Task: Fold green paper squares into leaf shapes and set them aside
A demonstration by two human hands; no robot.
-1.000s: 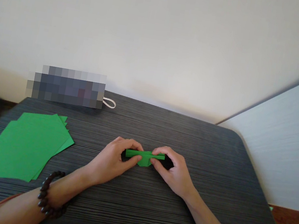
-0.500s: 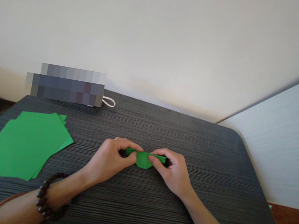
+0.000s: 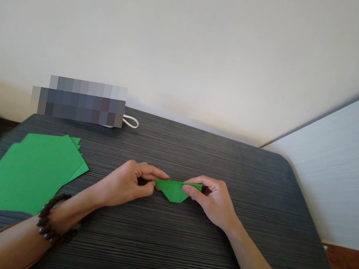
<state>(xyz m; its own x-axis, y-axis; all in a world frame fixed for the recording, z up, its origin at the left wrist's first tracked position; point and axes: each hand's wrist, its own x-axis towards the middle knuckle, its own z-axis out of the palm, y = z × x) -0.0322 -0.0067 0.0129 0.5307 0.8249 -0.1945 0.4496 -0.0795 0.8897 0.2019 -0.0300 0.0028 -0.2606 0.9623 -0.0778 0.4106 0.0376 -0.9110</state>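
A small piece of folded green paper [image 3: 175, 192] is held between my two hands, over the middle of the table. It has a straight upper edge and sides that slant in to a short flat bottom. My left hand [image 3: 131, 184] pinches its left tip, with the thumb in front and the fingers reaching behind the top edge. On the right, my right hand [image 3: 211, 199] grips the paper with the thumb pressed on its front face. The fingers behind the paper are partly hidden.
Loose green paper sheets [image 3: 29, 169] lie in an uneven stack at the left. A blurred-out object [image 3: 81, 106] with a white loop [image 3: 131, 122] stands at the back left of the dark table [image 3: 153, 249]. A pale wall [image 3: 193, 54] rises behind.
My left hand has slid left to the paper's tip, uncovering more of its front. The paper's upper part now looks flatter, and my right hand has shifted slightly right.
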